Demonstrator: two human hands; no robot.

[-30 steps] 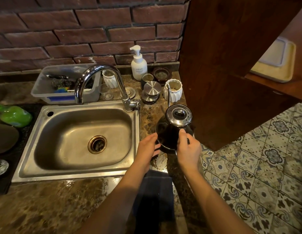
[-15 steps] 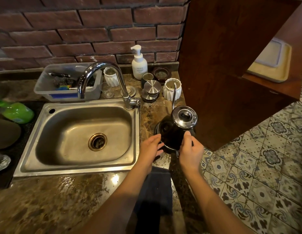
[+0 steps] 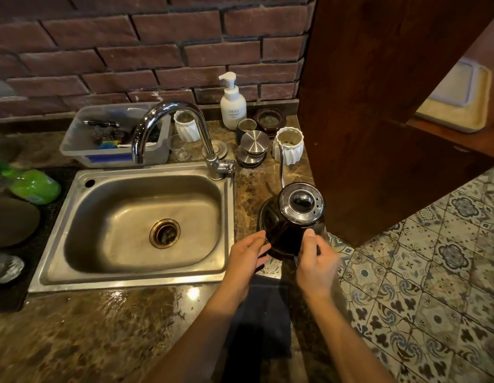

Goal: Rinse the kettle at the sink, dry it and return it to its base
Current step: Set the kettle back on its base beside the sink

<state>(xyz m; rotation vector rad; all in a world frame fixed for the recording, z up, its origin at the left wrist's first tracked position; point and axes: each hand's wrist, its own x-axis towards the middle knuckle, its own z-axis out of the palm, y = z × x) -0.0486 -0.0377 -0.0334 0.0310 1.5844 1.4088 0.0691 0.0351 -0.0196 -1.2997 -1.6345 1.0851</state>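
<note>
Brick wall backs a marbled brown worktop [image 3: 74,333] with a steel sink [image 3: 135,225]. Right of the sink, a black gooseneck kettle [image 3: 290,225] stands on the worktop. The left hand [image 3: 248,258], fingers spread, touches its lower side; the right hand [image 3: 314,261] wraps the handle side, though its grip there is hidden.

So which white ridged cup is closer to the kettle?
The right cup, by the wooden cabinet, just behind the kettle. The other cup stands farther left, behind the tap.
</note>
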